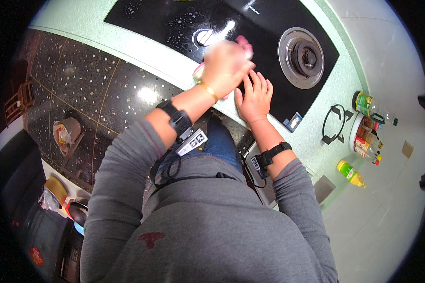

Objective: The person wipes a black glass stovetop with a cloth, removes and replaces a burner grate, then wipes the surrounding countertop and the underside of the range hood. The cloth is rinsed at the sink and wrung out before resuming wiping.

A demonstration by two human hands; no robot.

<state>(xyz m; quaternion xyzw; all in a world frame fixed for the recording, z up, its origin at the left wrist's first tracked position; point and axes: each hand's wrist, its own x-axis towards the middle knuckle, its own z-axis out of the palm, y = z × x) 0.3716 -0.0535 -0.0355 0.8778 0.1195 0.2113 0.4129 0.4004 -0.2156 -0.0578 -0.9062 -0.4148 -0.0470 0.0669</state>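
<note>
My left hand (225, 62), blurred, is on a pink and white cloth (244, 45) at the front edge of a black glass gas cooktop (262, 46). Parts of the cloth show on both sides of this hand; its grip underneath is partly hidden. A control knob (204, 37) lies just beyond it, with droplets or specks on the glass around it. My right hand (255, 100) rests palm down at the cooktop's front edge, fingers somewhat apart, its fingertips close to the left hand. A round burner (306, 56) sits to the right on the cooktop.
The pale green countertop (141, 53) frames the cooktop. A black pan support ring (333, 123) lies on it at the right, near several bottles, one a yellow-filled bottle (350, 172). A small blue-edged item (294, 122) is at the cooktop's corner. A bin (67, 134) stands on the dark speckled floor.
</note>
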